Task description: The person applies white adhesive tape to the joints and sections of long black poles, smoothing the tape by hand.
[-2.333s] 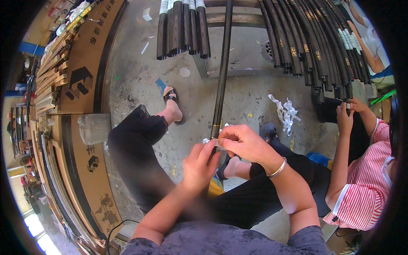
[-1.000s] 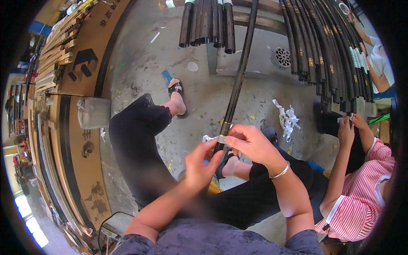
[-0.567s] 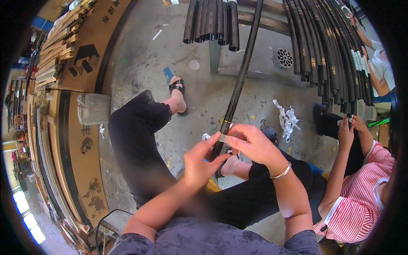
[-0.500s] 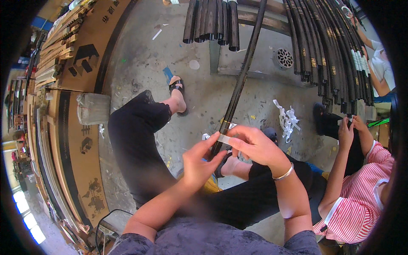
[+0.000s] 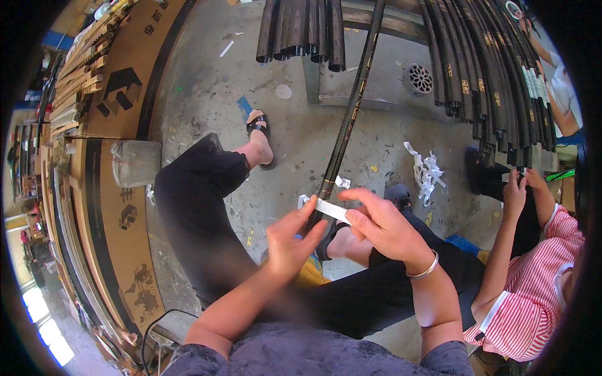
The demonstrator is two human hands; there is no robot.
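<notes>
A long black rod with gold markings (image 5: 348, 119) slants down from the far side to my hands. My left hand (image 5: 290, 243) is closed round its near end, fingertips pressed at the rod and at the start of a white strip (image 5: 333, 211). This flat strip, like tape, stretches from the rod to my right hand (image 5: 390, 229), which pinches its other end between thumb and fingers. Another bit of white strip (image 5: 303, 200) sticks out on the rod's left side. Fingers hide the rod's lower end.
Black tubes (image 5: 301, 31) lie ahead, and many more dark rods (image 5: 480, 75) rest at the right. A co-worker in a striped shirt (image 5: 527, 294) handles a rod there. White scraps (image 5: 426, 172) litter the floor. Cardboard boxes (image 5: 116, 238) and a clear plastic bin (image 5: 136, 164) stand left.
My right hand has moved slightly right and down, and a longer stretch of the white strip now shows between it and the rod. The left hand keeps its grip.
</notes>
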